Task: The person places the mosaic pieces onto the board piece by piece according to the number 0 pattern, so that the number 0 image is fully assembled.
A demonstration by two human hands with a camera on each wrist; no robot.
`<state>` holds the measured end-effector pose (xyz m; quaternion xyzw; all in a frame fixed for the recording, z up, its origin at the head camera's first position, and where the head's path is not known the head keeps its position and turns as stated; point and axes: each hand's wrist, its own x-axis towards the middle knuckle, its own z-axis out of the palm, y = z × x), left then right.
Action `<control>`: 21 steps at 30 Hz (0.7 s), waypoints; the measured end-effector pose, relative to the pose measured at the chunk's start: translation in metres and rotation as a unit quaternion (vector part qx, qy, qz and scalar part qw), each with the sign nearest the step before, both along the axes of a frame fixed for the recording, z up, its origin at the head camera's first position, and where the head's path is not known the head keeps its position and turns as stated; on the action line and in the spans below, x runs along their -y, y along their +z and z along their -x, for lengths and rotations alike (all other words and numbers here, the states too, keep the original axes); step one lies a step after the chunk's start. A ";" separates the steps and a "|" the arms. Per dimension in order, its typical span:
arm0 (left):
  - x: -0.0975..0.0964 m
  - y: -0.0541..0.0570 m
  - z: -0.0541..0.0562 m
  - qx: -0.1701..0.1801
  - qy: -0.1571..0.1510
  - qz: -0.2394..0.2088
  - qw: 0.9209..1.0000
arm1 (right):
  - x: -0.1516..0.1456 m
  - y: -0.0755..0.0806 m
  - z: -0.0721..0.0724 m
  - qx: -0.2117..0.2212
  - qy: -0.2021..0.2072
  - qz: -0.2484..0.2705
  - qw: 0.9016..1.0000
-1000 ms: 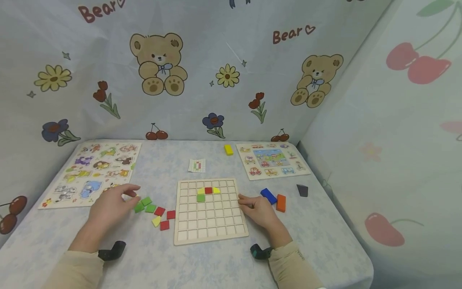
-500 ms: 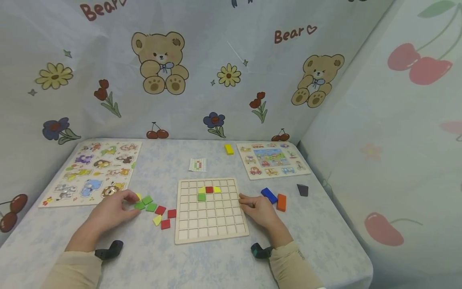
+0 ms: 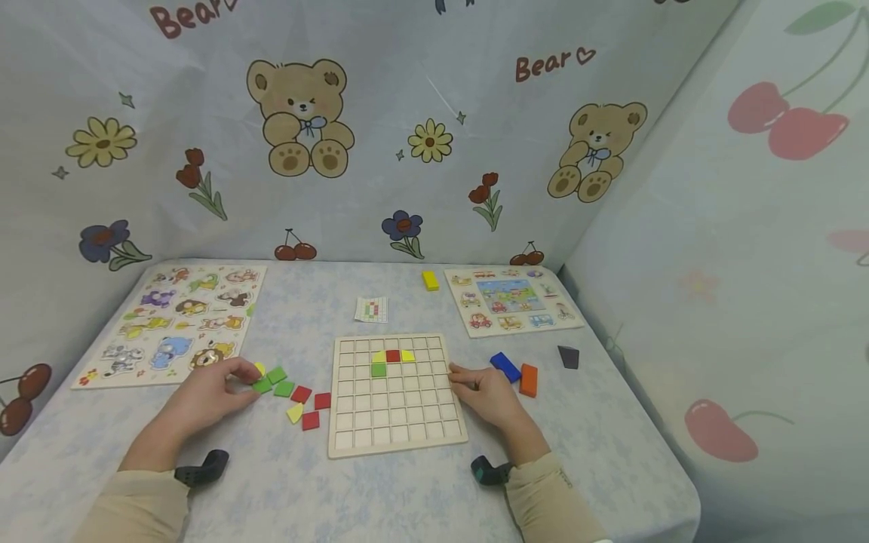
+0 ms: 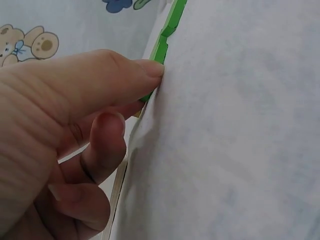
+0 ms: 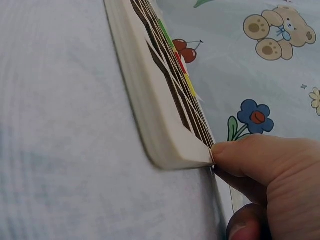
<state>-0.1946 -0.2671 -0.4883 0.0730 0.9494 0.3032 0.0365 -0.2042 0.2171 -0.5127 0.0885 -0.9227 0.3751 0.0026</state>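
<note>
My left hand (image 3: 210,396) is at the left end of a pile of small tiles. Its thumb and forefinger pinch a green tile (image 4: 159,51), seen edge-on in the left wrist view; a second green tile (image 4: 174,19) lies just beyond. A yellow tile (image 3: 260,369) shows beside the forefinger. My right hand (image 3: 489,392) holds the right edge of a wooden grid board (image 3: 443,433) between thumb and fingers. Near the board's top row sit a red tile (image 3: 393,355), two yellow tiles and a green tile (image 3: 379,369).
Loose red tiles (image 3: 311,421) and a yellow tile (image 3: 295,412) lie left of the board. Behind it is a pattern card (image 3: 371,309). Picture puzzles (image 3: 193,324) stand back left and right. Blue (image 3: 505,367), orange (image 3: 529,380), yellow (image 3: 431,280) and black blocks lie about.
My left hand has come down from above the pile, and its thumb and forefinger have closed on the green tile. My right hand has stayed at the board's edge.
</note>
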 end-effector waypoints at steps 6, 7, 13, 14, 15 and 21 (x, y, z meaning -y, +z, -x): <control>0.000 0.002 -0.001 -0.006 -0.009 -0.002 1.000 | 0.001 0.000 0.000 0.000 -0.005 0.003 1.000; 0.001 0.003 -0.001 -0.006 -0.010 -0.001 1.000 | 0.001 -0.001 0.000 0.001 -0.005 0.004 1.000; 0.001 0.004 0.000 -0.001 -0.003 0.003 1.000 | 0.000 -0.003 0.001 0.003 0.000 0.004 1.000; 0.001 0.004 0.000 -0.001 -0.003 0.003 1.000 | 0.000 -0.003 0.001 0.003 0.000 0.004 1.000; 0.001 0.004 0.000 -0.001 -0.002 0.003 1.000 | 0.000 -0.002 0.001 0.003 0.000 0.004 1.000; -0.005 0.004 -0.002 -0.015 0.001 -0.014 1.000 | -0.001 -0.002 0.001 0.004 0.002 0.004 1.000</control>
